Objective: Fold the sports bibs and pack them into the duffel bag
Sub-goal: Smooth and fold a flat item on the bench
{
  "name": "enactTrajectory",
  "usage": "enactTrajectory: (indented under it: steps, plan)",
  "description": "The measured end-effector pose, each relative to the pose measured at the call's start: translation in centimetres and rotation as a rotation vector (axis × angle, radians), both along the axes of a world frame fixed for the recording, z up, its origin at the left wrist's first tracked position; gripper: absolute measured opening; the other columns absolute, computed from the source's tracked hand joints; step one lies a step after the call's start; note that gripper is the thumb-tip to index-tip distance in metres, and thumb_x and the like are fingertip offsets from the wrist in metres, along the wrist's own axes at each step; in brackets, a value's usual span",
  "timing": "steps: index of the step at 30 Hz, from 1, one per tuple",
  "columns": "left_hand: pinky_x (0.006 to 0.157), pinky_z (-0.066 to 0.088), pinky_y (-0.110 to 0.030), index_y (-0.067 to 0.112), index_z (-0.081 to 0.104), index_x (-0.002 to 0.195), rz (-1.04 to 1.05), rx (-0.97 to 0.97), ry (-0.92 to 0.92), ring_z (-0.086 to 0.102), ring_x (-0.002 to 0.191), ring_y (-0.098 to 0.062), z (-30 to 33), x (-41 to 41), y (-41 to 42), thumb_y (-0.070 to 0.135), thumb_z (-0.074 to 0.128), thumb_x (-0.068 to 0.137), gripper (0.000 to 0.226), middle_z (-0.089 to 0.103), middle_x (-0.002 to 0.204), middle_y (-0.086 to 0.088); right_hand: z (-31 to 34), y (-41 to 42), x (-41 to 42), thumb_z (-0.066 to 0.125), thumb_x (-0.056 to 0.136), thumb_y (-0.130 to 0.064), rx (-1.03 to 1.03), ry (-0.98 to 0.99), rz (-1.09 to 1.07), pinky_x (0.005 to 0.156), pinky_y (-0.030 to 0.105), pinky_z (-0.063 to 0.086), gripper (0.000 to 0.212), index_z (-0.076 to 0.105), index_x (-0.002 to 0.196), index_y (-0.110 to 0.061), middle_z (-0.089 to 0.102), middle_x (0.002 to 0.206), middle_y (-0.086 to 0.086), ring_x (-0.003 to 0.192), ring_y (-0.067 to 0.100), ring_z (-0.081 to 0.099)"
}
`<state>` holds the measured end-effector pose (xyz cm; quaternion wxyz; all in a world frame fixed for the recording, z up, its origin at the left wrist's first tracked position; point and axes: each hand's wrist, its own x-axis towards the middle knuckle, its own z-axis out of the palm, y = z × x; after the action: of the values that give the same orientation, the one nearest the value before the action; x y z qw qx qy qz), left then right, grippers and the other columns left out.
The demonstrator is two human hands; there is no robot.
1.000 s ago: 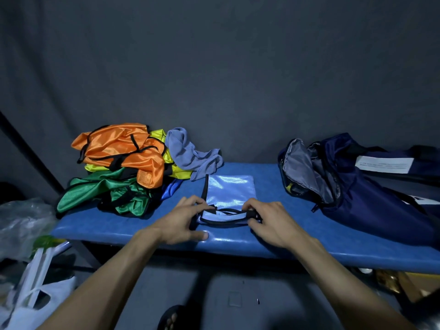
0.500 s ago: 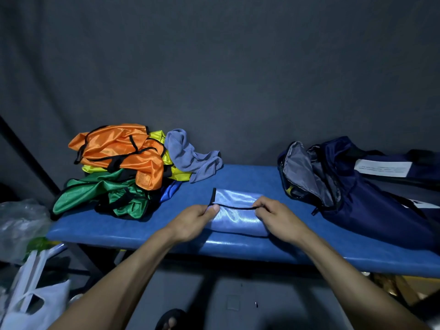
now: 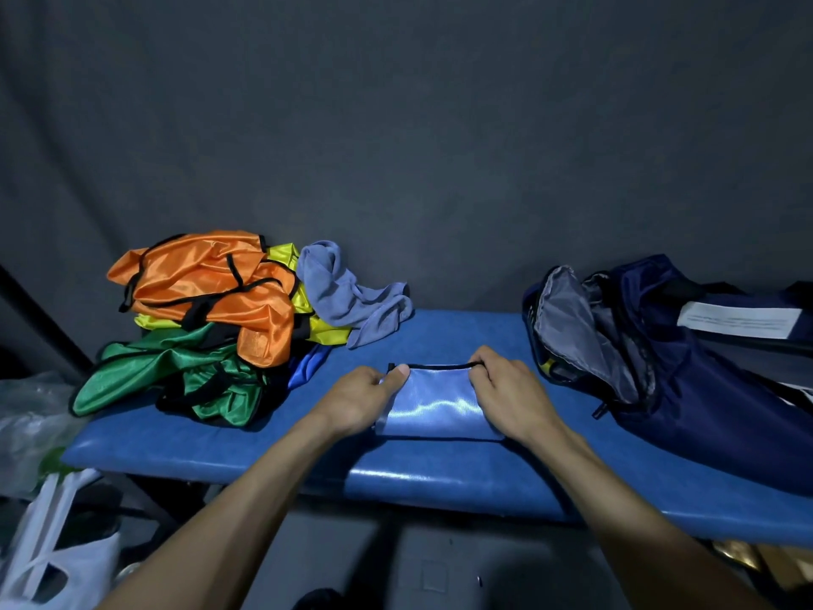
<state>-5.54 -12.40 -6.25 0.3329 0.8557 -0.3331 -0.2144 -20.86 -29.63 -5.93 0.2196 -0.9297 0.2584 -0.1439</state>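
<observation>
We can read no text; the white label (image 3: 739, 322) on the duffel bag (image 3: 686, 389), beyond our right hand (image 3: 510, 394), carries only blurred lines.

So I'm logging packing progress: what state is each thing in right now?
Shiny light-blue bib: folded small, flat on the blue padded bench.
Left hand: pinching the bib's left end.
Right hand: gripping its right end.
Navy duffel bag: unzipped, mouth gaping.
Orange, yellow and green bibs: unfolded, heaped.
Grey-blue towel: crumpled beside the heap.
</observation>
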Motion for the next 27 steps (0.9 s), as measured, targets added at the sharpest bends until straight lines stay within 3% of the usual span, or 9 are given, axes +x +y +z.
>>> enactTrajectory:
  steps: [4,7,11,13,15,17,22,25,27]
  plan:
    - [0.062,0.034,-0.035,0.016,0.033,0.061,0.005,-0.033,-0.041,0.039,0.051,-0.018,0.0,0.6,-1.0,0.066,0.040,0.099,0.063,0.037,0.053,-0.001,-0.6,-0.9,0.9,0.035,0.100,-0.022,-0.055,0.012,-0.017,0.071,0.037,0.034,0.021,0.053,0.094,-0.015,0.061,0.077,0.002,0.078,0.027,0.055]
    - [0.058,0.029,-0.034,0.018,0.028,0.062,0.024,0.024,-0.105,0.037,0.052,-0.018,-0.1,0.8,-1.6,0.064,0.039,0.100,0.061,0.035,0.054,0.001,-1.8,-1.4,1.6,0.035,0.102,-0.025,-0.096,0.044,-0.040,0.083,0.039,0.039,0.025,0.057,0.094,-0.015,0.053,0.098,-0.002,0.093,0.022,0.047]
    - [0.058,0.035,-0.035,0.020,0.041,0.066,0.019,0.206,-0.436,0.053,0.067,-0.023,-0.4,1.0,-1.7,0.069,0.037,0.097,0.058,0.053,0.064,0.002,-3.4,-1.5,2.2,0.034,0.097,-0.032,-0.051,0.017,-0.082,0.086,0.040,0.039,0.032,0.062,0.090,-0.017,0.047,0.100,-0.004,0.097,0.021,0.044]
    - [0.062,0.043,-0.035,0.024,0.050,0.078,0.033,0.124,-0.531,0.060,0.077,-0.019,-0.1,1.7,-1.7,0.066,0.048,0.093,0.044,0.064,0.075,0.005,-3.8,-1.5,2.4,0.043,0.097,-0.030,0.025,-0.054,-0.095,0.086,0.038,0.036,0.024,0.065,0.096,-0.021,0.048,0.100,-0.006,0.099,0.020,0.045]
    - [0.065,0.049,-0.034,0.027,0.059,0.086,-0.027,-0.072,-0.402,0.062,0.077,-0.009,0.2,2.7,-1.7,0.050,0.064,0.092,0.025,0.068,0.079,0.009,-4.0,-1.5,2.5,0.056,0.094,-0.023,0.092,-0.160,-0.114,0.088,0.039,0.038,0.008,0.064,0.096,-0.024,0.050,0.099,-0.009,0.101,0.019,0.049]
    - [0.068,0.051,-0.032,0.026,0.067,0.083,-0.112,-0.145,-0.318,0.063,0.074,-0.003,0.3,3.3,-2.0,0.033,0.069,0.094,0.013,0.069,0.078,0.011,-4.1,-1.5,2.3,0.062,0.090,-0.020,0.132,-0.268,-0.133,0.088,0.041,0.044,0.007,0.059,0.089,-0.026,0.050,0.095,-0.013,0.098,0.016,0.050]
    - [0.068,0.049,-0.024,0.020,0.072,0.079,-0.045,-0.120,-0.210,0.062,0.070,-0.003,-0.3,4.2,-3.0,0.022,0.068,0.096,0.017,0.071,0.075,0.009,-4.3,-1.4,2.2,0.063,0.090,-0.021,0.071,-0.353,-0.160,0.081,0.037,0.048,0.014,0.054,0.081,-0.027,0.049,0.090,-0.015,0.093,0.013,0.050]
    - [0.067,0.046,-0.015,0.019,0.072,0.080,0.011,-0.226,-0.003,0.058,0.069,-0.002,-0.4,4.3,-3.5,0.016,0.068,0.097,0.018,0.068,0.077,0.007,-4.5,-1.6,2.4,0.059,0.094,-0.020,0.108,-0.351,-0.172,0.081,0.034,0.046,0.016,0.055,0.080,-0.029,0.051,0.090,-0.014,0.094,0.013,0.052]
    - [0.066,0.046,-0.010,0.011,0.074,0.092,0.073,-0.333,0.188,0.059,0.072,-0.002,-0.3,4.2,-3.9,0.009,0.067,0.097,0.010,0.069,0.080,0.004,-4.6,-1.9,2.5,0.055,0.096,-0.019,0.164,-0.335,-0.181,0.080,0.032,0.044,0.021,0.055,0.079,-0.031,0.053,0.090,-0.012,0.094,0.015,0.053]
